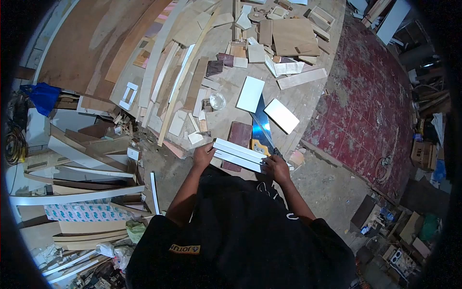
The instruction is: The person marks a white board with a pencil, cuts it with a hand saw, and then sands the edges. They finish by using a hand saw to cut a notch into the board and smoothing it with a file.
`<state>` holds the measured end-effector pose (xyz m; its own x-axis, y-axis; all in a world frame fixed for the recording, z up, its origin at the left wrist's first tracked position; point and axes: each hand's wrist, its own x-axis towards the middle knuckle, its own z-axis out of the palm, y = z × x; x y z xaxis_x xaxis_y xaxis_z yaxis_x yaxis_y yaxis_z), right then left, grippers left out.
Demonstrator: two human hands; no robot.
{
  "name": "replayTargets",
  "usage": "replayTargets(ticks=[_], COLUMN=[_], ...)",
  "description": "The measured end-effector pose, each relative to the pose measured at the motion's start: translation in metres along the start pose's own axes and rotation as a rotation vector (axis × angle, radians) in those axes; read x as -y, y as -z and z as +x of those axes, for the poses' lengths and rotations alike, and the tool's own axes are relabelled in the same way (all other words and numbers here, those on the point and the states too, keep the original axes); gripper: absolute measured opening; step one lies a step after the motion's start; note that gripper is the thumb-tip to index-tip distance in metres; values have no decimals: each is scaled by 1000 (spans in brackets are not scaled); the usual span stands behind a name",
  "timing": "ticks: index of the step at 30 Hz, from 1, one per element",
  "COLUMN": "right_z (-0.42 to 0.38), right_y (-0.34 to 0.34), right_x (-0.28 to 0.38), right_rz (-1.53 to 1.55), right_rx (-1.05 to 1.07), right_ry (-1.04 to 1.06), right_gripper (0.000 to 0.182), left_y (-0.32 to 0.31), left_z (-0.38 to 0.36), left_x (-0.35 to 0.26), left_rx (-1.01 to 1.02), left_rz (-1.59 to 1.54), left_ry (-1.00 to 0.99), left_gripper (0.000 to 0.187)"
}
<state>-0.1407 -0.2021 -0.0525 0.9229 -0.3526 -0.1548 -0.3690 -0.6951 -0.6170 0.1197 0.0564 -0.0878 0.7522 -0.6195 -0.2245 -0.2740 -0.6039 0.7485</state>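
Observation:
My left hand (203, 156) is closed around the left end of a few white strips (239, 155), which lie side by side near the table's front edge. The fingers of my right hand (277, 169) grip the right end of the same strips. Just beyond them is a handsaw (262, 126) with a blue blade and a yellow-and-black handle, partly covered by the strips and a white board (250, 94). A reddish-brown block (240, 131) sits left of the saw, its middle hidden under the strips. Another white board (281, 116) lies right of the blade.
A clear round container (217, 101) stands among small offcuts on the table. Long wooden strips (195, 86) lie to the left, and a square plywood piece (295, 37) lies at the back. Curved boards (77, 195) are stacked at lower left. Red flooring (365, 106) is on the right.

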Motion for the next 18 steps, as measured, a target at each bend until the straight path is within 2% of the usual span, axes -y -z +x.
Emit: replayTargets(ticks=[7,9,18], right_z=[-3,-2,-1], right_y=[-7,-6,-5], right_x=[-1,-2,-5], right_rz=[141,57,41], right_rx=[-2,-23,-27], right_ry=[-105,-37,8], right_gripper=[31,31,35], left_y=[1,2,4], left_z=[-1,-1,0], left_x=[-4,-6,-8], left_rx=[-2,-4,-17], left_rz=[-8,0,5], left_ry=[-5,-6,-34], left_gripper=[30,29,26])
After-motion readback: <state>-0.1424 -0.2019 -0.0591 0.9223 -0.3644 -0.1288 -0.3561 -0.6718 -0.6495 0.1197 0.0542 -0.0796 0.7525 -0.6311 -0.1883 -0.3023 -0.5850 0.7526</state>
